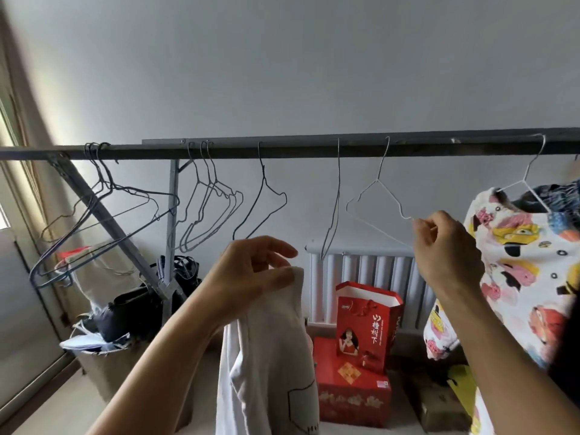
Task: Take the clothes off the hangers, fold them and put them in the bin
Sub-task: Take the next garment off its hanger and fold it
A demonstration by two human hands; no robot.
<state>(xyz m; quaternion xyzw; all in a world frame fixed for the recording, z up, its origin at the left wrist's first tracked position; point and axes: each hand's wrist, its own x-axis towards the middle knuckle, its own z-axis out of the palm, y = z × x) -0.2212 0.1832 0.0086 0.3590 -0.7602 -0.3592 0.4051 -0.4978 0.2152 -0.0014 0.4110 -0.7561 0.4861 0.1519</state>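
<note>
Home room: clothes rail (282,150) with wire hangers (207,196), wall radiator (370,268), red gift boxes (354,394) on floor.

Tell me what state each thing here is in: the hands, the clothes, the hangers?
left hand, pinches the white garment's top edge.
right hand, pinches the white hanger's end.
white garment, off its hanger, hanging from the left hand.
white hanger, bare, hooked on the rail.
patterned garment, hung up at the rail's right end.
dark hangers, bare, hooked on the rail.
red bag, upright, top open.
</note>
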